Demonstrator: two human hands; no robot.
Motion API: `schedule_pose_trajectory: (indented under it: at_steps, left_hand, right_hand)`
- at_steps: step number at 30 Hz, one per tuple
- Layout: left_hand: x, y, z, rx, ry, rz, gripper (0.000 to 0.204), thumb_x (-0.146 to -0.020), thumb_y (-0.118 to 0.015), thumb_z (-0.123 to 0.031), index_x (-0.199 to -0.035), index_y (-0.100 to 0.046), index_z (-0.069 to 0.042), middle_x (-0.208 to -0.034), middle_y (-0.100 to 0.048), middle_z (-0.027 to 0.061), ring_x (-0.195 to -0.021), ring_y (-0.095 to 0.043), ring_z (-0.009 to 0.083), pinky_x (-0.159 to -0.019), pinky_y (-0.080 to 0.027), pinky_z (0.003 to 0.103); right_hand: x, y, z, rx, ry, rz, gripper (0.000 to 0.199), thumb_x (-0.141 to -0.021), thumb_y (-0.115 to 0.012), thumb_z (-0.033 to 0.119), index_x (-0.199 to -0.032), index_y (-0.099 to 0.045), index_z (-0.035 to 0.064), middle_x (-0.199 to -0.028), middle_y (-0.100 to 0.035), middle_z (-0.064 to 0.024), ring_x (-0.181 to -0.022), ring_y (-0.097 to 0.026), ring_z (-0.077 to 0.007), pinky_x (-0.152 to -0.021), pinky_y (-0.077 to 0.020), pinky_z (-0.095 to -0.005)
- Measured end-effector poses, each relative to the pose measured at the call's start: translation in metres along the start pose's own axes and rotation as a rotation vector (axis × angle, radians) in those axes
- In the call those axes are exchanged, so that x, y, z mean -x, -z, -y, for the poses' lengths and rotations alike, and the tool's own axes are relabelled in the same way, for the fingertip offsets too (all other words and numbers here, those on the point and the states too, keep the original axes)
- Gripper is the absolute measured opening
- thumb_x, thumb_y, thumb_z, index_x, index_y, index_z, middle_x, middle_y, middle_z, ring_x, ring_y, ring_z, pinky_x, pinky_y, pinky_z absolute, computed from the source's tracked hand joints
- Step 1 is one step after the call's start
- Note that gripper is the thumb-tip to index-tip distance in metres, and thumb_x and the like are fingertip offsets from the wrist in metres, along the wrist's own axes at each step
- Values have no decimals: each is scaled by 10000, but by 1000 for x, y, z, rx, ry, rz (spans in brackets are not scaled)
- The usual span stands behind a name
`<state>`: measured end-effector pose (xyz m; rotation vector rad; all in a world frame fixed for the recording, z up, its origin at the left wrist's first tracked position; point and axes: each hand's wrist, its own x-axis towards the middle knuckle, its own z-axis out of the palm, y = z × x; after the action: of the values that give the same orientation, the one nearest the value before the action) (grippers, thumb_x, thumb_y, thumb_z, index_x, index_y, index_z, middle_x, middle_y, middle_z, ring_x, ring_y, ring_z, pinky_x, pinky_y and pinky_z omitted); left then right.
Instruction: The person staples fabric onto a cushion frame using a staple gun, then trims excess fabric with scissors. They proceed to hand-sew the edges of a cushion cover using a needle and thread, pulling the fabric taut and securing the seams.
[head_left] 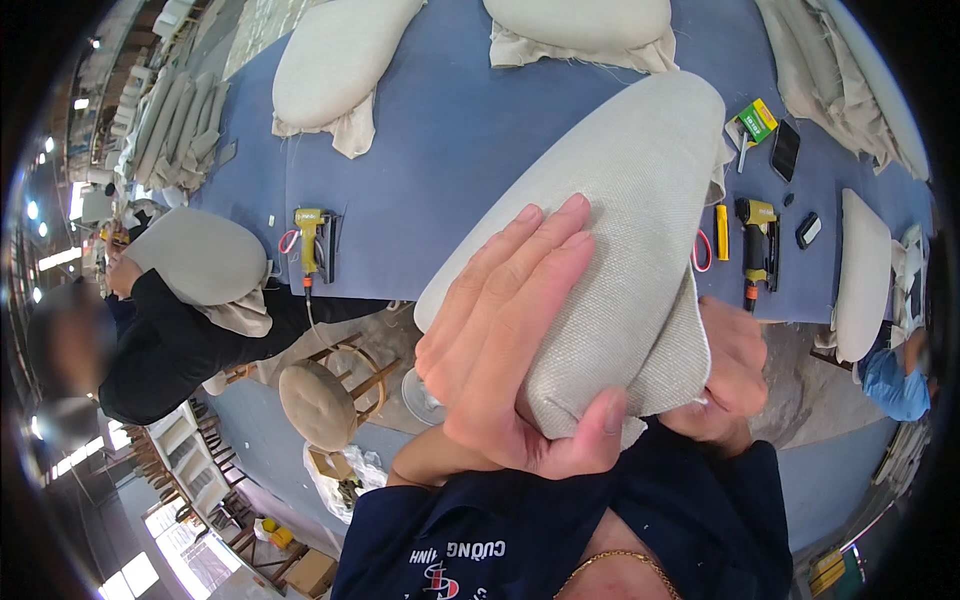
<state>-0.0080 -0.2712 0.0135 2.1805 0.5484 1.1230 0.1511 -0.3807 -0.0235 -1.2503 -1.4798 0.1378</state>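
Note:
A padded seat cushion [640, 210] in pale beige woven fabric is tilted up before me, its narrow far end over the table. My left hand [520, 340] lies across its near left side, long fingers stretched over the fabric and thumb round the near corner, holding the cushion. A loose fabric flap [675, 350] hangs at the cushion's near right side. My right hand [730, 375] is closed at the flap's edge, pinching the cloth; its fingertips are partly hidden behind it.
On the blue table [400, 200] lie a staple gun [315, 240], another staple gun [757, 250], a yellow cutter [722, 232], a green-yellow box [757, 120] and a phone [785, 150]. More cushions [340, 60] line its far side. Left, a person handles a cushion [200, 255] near a stool [318, 403].

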Motion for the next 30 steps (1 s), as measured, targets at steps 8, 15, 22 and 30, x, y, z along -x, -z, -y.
schedule_pose_trajectory:
  at_steps: [8,15,22,30]
  left_hand:
    - [10,7,1,53,-2,-21,594,-831,-606,-310,-1151,-610,189,-1106,-674,363,-1041,-682,495,-975,-530,502]
    - [22,1,5,207,32,-244,492,-949,-566,-270,-1242,-438,104,-1110,-648,399,-1053,-662,512,-1010,-485,550]
    - [21,12,11,181,-74,-282,416,-924,-590,-195,-1215,-426,52,-1040,-665,397,-1065,-654,501,-998,-479,552]
    - [20,19,13,151,-111,-184,397,-832,-581,-120,-1194,-535,34,-1024,-714,303,-1059,-666,475,-959,-501,533]
  right_hand:
    - [-30,-5,-26,49,319,66,236,-540,-746,194,-701,-665,41,-610,-549,-1,-470,-452,-104,-436,-234,-269]
    - [-42,-10,-13,140,271,147,205,-475,-589,119,-652,-579,15,-564,-415,-9,-460,-384,-151,-433,-232,-300]
    - [-21,-15,-18,137,161,135,341,-648,-835,321,-685,-638,44,-554,-435,10,-462,-409,-138,-441,-263,-296]
    - [-34,-20,-18,32,237,163,287,-705,-828,262,-702,-655,32,-576,-487,-4,-468,-448,-141,-442,-268,-298]
